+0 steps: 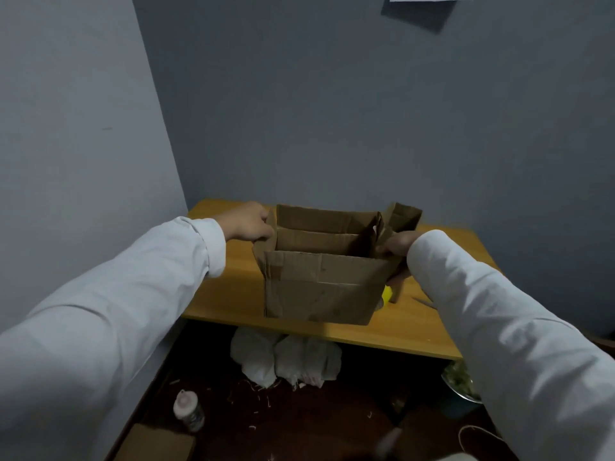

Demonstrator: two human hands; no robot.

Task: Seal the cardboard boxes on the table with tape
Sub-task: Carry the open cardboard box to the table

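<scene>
Box (319,287) first: brown cardboard, open at the top, sitting on the table (229,291) near its front edge, flaps up on all sides. The near flap stands upright toward me; the far flap rises behind it, and a smaller flap sticks up at the right rear corner. The table is orange wood, pushed into a corner of grey walls (299,111).

My arms come in from both sides in white sleeves (109,311). My left hand (248,221) grips the left side flap, fingers curled over its top edge. My right hand (397,247) holds the right side flap, thumb and fingers wrapped around its edge, though my sleeve hides most of that hand.

Under the table lie two pale sacks (286,357) on the dark floor. A small white bottle (189,409) lies on the floor to the left. Something yellow (387,294) peeks out just beside the box's right side, touching or nearly so; I cannot tell what it is.
</scene>
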